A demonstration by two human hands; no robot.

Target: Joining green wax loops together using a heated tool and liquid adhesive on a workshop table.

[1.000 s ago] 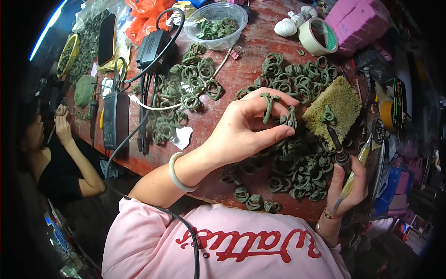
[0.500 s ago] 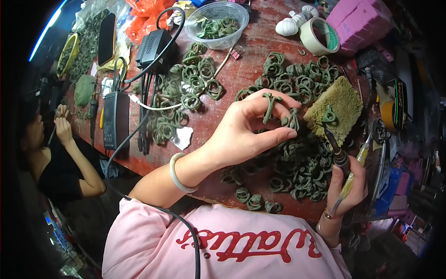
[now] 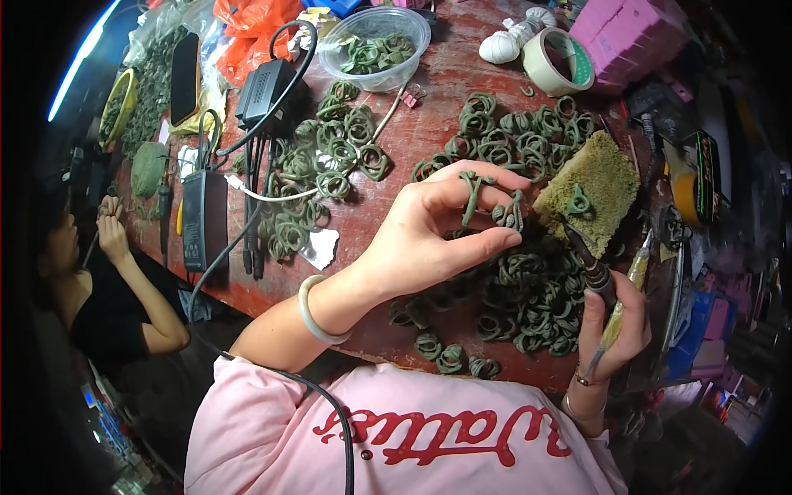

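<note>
My left hand (image 3: pixel 429 227) hovers over the ring pile with thumb and fingers curled around a dark green ring (image 3: pixel 511 213). Another green ring (image 3: pixel 471 198) sits around one of its fingers. In my right hand (image 3: pixel 617 323) is a dark-handled pen tool (image 3: pixel 597 276) with a thin tip, pointing up and left beside the held ring. The same hand also grips a second slim tool with a yellow handle (image 3: pixel 636 272). The pen's tip is over the near left edge of a yellowish sponge block (image 3: pixel 609 169), on which a small green ring (image 3: pixel 580 200) lies.
Heaps of green rings (image 3: pixel 544 289) cover the red table (image 3: pixel 412 124) around my hands. Farther off are a clear plastic tub (image 3: pixel 375 78), a tape roll (image 3: pixel 558 62), pink blocks (image 3: pixel 631 37) and black power adapters (image 3: pixel 205 214) with cables. Another person (image 3: pixel 124 297) works at the left.
The pen tool's tip has moved left, away from the small ring on the sponge and toward my left hand. My left hand keeps its hold; the whole view has shifted slightly.
</note>
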